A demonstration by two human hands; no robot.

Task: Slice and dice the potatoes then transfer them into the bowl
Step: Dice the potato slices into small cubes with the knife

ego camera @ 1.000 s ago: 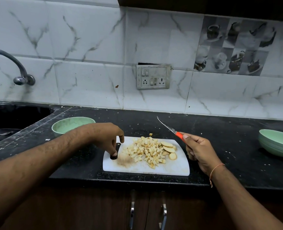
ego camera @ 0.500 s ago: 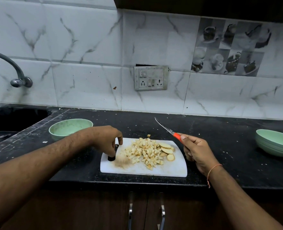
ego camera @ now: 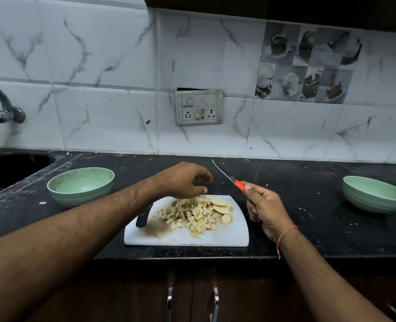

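Observation:
A white cutting board [ego camera: 215, 237] lies on the black counter with a heap of diced potato [ego camera: 190, 216] in its middle and a few round potato slices [ego camera: 221, 209] at the right side. My left hand [ego camera: 184, 180] hovers over the board's back edge, fingers loosely curled, holding nothing. My right hand [ego camera: 265, 209], right of the board, grips an orange-handled knife [ego camera: 227, 176] whose blade points up and back to the left. An empty green bowl [ego camera: 80, 185] stands left of the board.
A second green bowl [ego camera: 376, 194] sits at the far right of the counter. The sink [ego camera: 8, 168] and tap [ego camera: 1, 105] are at the left. A socket plate [ego camera: 198, 108] is on the tiled wall behind. Cabinet handles [ego camera: 192, 300] are below the counter's front edge.
My left hand has lifted off the board's handle hole at the left and moved right, above the potato pile. The knife hand has stayed in place.

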